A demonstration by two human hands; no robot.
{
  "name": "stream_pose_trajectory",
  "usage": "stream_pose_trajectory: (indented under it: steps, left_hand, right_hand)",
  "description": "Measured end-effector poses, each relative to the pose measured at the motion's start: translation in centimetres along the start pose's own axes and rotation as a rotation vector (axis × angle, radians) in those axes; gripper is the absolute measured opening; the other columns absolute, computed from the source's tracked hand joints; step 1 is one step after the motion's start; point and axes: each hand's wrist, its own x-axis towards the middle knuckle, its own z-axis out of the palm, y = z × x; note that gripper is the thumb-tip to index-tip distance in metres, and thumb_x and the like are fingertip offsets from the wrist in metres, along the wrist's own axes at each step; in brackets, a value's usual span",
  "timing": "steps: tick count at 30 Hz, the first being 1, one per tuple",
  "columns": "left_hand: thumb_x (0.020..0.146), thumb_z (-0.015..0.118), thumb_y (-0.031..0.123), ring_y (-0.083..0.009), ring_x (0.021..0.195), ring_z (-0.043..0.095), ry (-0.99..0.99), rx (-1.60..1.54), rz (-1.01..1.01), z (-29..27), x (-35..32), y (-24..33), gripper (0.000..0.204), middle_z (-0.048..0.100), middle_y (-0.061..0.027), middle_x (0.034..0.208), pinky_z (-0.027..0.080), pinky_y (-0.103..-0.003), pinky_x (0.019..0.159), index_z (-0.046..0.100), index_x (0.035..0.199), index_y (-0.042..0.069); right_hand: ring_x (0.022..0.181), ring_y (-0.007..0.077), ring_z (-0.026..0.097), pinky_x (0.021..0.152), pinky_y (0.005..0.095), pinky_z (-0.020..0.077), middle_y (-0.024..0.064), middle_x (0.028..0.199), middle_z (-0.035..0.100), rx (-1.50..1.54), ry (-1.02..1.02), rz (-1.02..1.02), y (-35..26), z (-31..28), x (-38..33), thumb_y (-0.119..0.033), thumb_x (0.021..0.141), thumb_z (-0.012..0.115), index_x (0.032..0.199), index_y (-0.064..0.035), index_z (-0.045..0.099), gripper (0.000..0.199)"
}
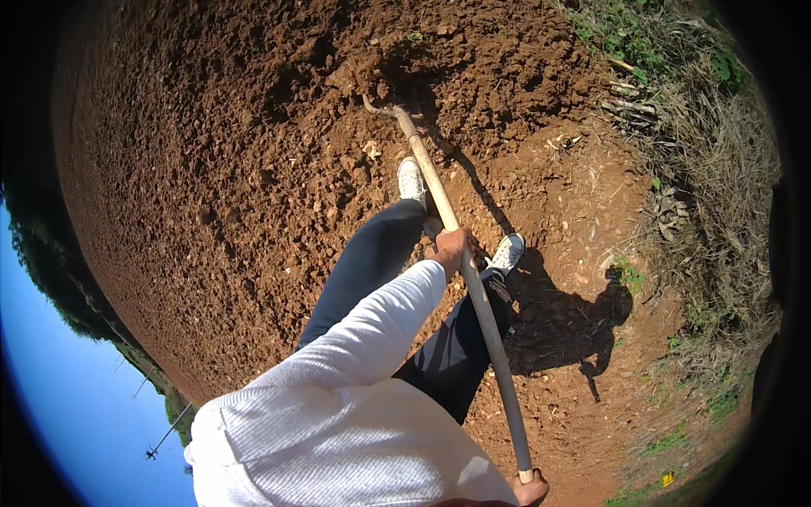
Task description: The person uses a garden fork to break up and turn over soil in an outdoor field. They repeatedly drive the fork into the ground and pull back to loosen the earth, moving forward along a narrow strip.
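A long-handled hoe [436, 182] slants across the view, from the dug soil at the top to the lower right. Its thin curved metal head [379, 109] rests at the edge of the loose soil, and I cannot make out the head's full shape. My left hand [454, 246] is wrapped round the middle of the wooden shaft, arm stretched forward in a white sleeve. Down by the lower edge, my right hand [530, 487] is closed round the butt end of the handle, partly cut off by the frame.
Clumpy red-brown soil [220, 177] spreads on the left, with a dark hollow behind the hoe head. My white shoes [411, 179] stand apart on either side of the shaft. Dry grass and weeds [710, 194] line the right. My shadow [562, 325] falls on trodden earth.
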Motion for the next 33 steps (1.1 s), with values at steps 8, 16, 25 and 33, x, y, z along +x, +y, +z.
stream_pose_trajectory:
  steps: [8, 16, 25, 33]
  left_hand:
    - [0.074, 0.061, 0.006, -0.022, 0.044, 0.051, -0.004, -0.089, -0.123, -0.2, -2.6, -0.7, 0.014, 0.049, -0.0092, 0.056, 0.048, -0.035, 0.043, 0.048, 0.069, 0.0]
    - [0.075, 0.057, 0.007, -0.0212, 0.046, 0.049, -0.001, -0.278, -0.132, -5.3, -6.8, -1.5, 0.011, 0.047, -0.0082, 0.057, 0.046, -0.035, 0.044, 0.048, 0.072, 0.002]
    - [0.083, 0.054, 0.013, -0.017, 0.051, 0.05, 0.086, -0.532, 0.62, -18.3, -10.2, 24.0, 0.015, 0.048, -0.0049, 0.058, 0.047, -0.032, 0.049, 0.043, 0.074, 0.008]
    - [0.077, 0.054, 0.005, -0.0141, 0.044, 0.047, 0.239, -0.471, 0.71, -18.1, -11.5, 30.2, 0.012, 0.048, -0.0041, 0.057, 0.045, -0.028, 0.04, 0.044, 0.072, 0.004]
  right_hand:
    - [0.065, 0.017, 0.055, 0.059, 0.0351, 0.0456, 0.0033, 0.068, 0.054, -1.254, 0.918, -0.586, 0.8, -1.4, -5.2, -0.029, 0.082, 0.06, 0.115, -0.0055, 0.052, 0.042]
    - [0.058, 0.0282, 0.058, 0.054, 0.0398, 0.0468, 0.0096, 0.063, 0.057, -2.645, 1.328, -1.212, -5.0, -2.7, -7.4, -0.018, 0.061, 0.07, 0.075, -0.0087, 0.055, 0.022]
    - [0.064, 0.0337, 0.06, 0.055, 0.0438, 0.048, 0.0136, 0.069, 0.06, -3.0, -0.116, -1.777, 13.4, 24.6, 14.9, -0.022, 0.069, 0.067, 0.088, -0.0103, 0.053, 0.026]
    - [0.061, 0.0379, 0.058, 0.053, 0.0453, 0.0465, 0.0177, 0.061, 0.058, -2.889, -0.314, -1.548, 21.1, 26.6, 18.3, -0.027, 0.074, 0.064, 0.079, -0.0058, 0.051, 0.025]
